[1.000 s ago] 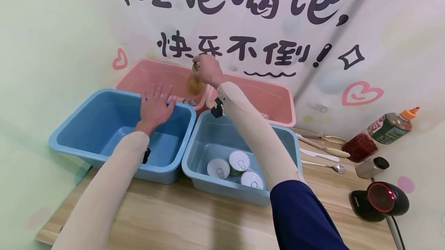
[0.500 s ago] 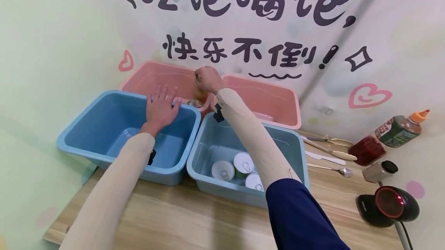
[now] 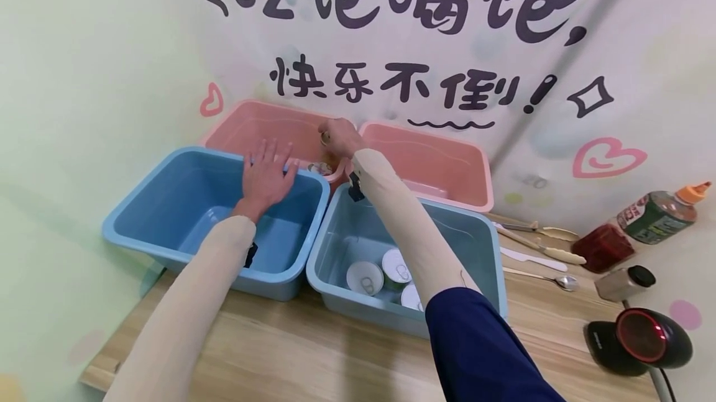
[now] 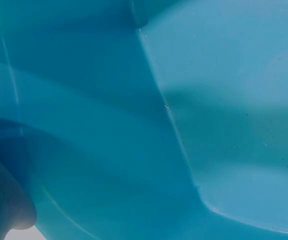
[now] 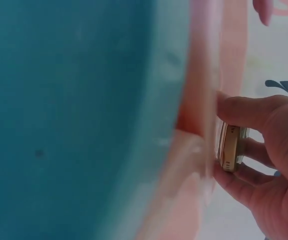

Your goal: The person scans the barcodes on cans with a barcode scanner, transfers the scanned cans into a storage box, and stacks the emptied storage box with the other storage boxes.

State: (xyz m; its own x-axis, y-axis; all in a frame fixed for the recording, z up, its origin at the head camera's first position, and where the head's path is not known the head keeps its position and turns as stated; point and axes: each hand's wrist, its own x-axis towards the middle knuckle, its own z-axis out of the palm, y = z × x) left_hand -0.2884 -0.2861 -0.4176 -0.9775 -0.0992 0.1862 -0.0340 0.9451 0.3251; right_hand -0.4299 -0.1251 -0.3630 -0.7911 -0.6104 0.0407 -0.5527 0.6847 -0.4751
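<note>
Gripping a small glass jar (image 3: 325,138) by its pale metal lid, the right hand (image 3: 338,137) curls its fingers (image 5: 244,112) and thumb round the rim, pinching the jar from above. The jar hangs just inside the left pink tub (image 3: 254,128), a smooth plastic bin with rounded corners, close to the wall it shares with the right pink tub (image 3: 442,159). Below the fingers another jar top (image 3: 320,168) shows on the tub's floor.

A second ago the jar was held high above the rim, its amber contents plain to see; now it sits low in the tub, mostly hidden behind the hand. The right forearm, in a beige sleeve, stretches forward over the right blue tub (image 3: 335,246), where three round pull-tab cans (image 3: 365,276) stand upright.

The left hand (image 3: 267,173) lies flat with its fingers (image 3: 268,153) spread straight on the far rim of the left blue tub (image 3: 168,203), in the same spot as before. All four tubs stand side by side on a pale wood-grain surface (image 3: 313,358).
</note>
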